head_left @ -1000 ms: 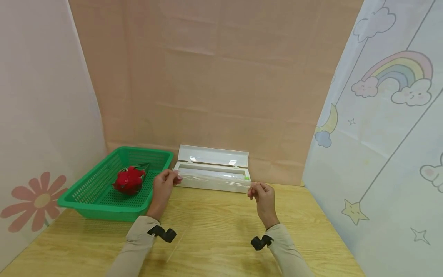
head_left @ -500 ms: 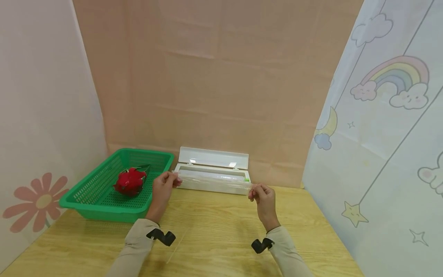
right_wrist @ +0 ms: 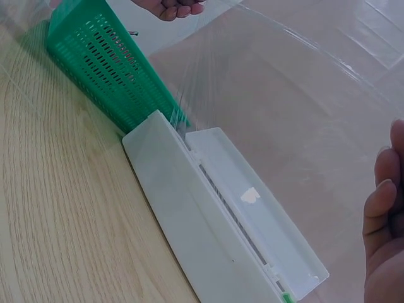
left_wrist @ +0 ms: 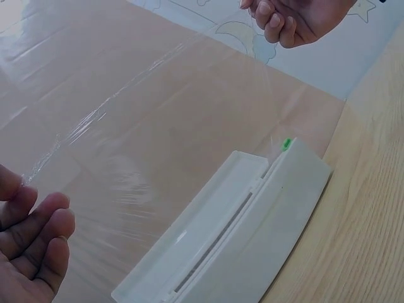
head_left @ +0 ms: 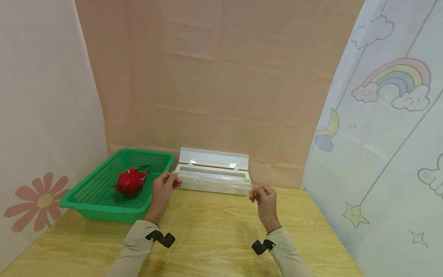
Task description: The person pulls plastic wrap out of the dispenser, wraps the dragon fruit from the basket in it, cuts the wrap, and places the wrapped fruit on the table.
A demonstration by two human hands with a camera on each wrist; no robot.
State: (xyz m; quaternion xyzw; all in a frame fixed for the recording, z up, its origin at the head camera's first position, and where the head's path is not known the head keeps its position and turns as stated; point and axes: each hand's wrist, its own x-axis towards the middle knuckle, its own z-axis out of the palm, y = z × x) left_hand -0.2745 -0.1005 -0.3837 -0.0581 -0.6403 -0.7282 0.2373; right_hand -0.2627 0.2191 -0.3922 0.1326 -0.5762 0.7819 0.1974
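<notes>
A sheet of clear plastic wrap is stretched between my two hands. My left hand pinches its left corner between thumb and forefinger, and my right hand pinches the right corner. Behind the film stands a long white wrap dispenser, its hinged lid raised at the back. The roll shows inside, and a small green piece sits at the dispenser's right end. From the wrist views, the film runs up out of the dispenser to both hands, with creases along its gathered edge.
Left of my left hand stands a green perforated basket with a red dragon fruit in it. A thin pale strip lies on the wooden table. A tan backdrop rises directly behind the dispenser.
The head view has tilted up a little, so everything sits slightly lower in it. Both hands keep their pinch on the plastic wrap, hardly moved.
</notes>
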